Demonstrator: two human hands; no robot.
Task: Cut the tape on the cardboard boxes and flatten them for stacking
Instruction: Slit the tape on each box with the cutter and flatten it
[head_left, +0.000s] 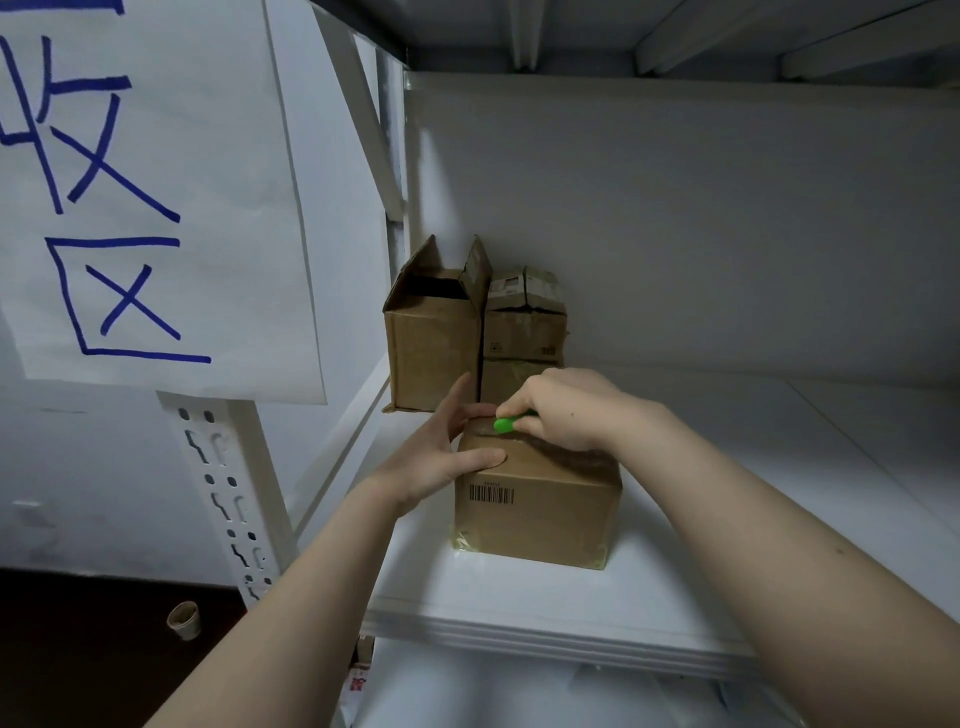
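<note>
Right now, in the head view, I am on the cutting step with the first box, which stands closed on the white shelf near its front edge, left of middle. My left hand lies flat against the box's top left corner, fingers fairly straight and thumb pressed along the upper front edge, steadying it without gripping anything. My right hand is clenched around a green cutter, whose tip sits at the far end of the glossy tape on the lid; the blade itself is too small to make out. Next, I judge, comes a steady pull of the cutter toward me along the seam, shallow enough not to dig in, with my left thumb kept out of its path; more tape wraps the bottom corners and will need cutting before the box can fold flat. Behind, against the shelf's back left corner, stand an open box with its flaps up and small boxes stacked just beside it, not yet flattened. Writing: a barcode on the near box's front, its tiny caption unreadable, and a paper sign at left with blue handwritten characters, 收 and 区.
</note>
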